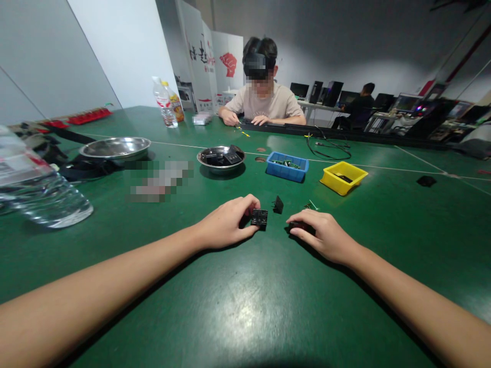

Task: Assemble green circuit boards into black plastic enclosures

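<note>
My left hand (pixel 226 222) grips a small black plastic housing (pixel 260 218) between thumb and fingers, its compartmented face toward me. Over a dark, low object (pixel 301 225) on the table curl the fingers of my right hand (pixel 326 235); most of that object is hidden under them. Between the hands and a little farther off, a black plastic piece with thin prongs (pixel 279 205) rests on the table. Just beyond my right hand lies a small green part (pixel 311 205), partly covered by the fingers.
Behind the hands stand a steel bowl of black parts (pixel 221 166), a blue bin (pixel 287 174) of green parts and a yellow bin (pixel 343 185). A steel dish (pixel 115 148) and water bottle (pixel 46 189) are at left. Across the green table (pixel 238 306) sits a person (pixel 268 105).
</note>
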The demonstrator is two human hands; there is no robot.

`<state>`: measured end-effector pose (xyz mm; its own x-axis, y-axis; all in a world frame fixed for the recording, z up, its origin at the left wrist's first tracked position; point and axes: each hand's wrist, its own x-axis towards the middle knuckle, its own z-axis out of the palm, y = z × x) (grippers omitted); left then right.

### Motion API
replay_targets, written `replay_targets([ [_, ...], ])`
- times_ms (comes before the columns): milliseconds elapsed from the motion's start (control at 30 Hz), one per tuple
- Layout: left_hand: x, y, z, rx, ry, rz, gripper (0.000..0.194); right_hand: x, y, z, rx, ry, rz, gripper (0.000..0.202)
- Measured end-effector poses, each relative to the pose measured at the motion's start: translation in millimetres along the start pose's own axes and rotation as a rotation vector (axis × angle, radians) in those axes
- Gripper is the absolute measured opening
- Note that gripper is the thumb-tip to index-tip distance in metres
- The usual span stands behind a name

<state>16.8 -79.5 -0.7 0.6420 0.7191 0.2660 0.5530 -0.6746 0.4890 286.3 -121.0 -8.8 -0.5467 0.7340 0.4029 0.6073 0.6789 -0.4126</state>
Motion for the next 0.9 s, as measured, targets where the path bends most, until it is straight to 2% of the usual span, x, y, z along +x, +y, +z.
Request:
replay_targets([
  [200, 0.2, 0.2, -0.2, 0.000, 0.001, 0.009, 0.021, 0.4, -3.4, -1.6, -0.042, -0.021, 0.006, 0.010],
  [433, 0.5, 0.0, -0.4, 0.013, -0.010, 0.010, 0.022, -1.0, -2.9, -1.8, -0.248, -0.042, 0.018, 0.008],
  [533, 0.5, -0.5, -0.5, 0.013, -0.014, 0.010, 0.022, -1.0, -2.8, -2.7, -0.266, -0.028, 0.014, 0.008],
  [900, 0.8, -2.0, -0.1, 0.007, -0.019, 0.012, 0.023, -3.2, -4.1, -2.6, -0.124, 0.244, -0.084, 0.004],
])
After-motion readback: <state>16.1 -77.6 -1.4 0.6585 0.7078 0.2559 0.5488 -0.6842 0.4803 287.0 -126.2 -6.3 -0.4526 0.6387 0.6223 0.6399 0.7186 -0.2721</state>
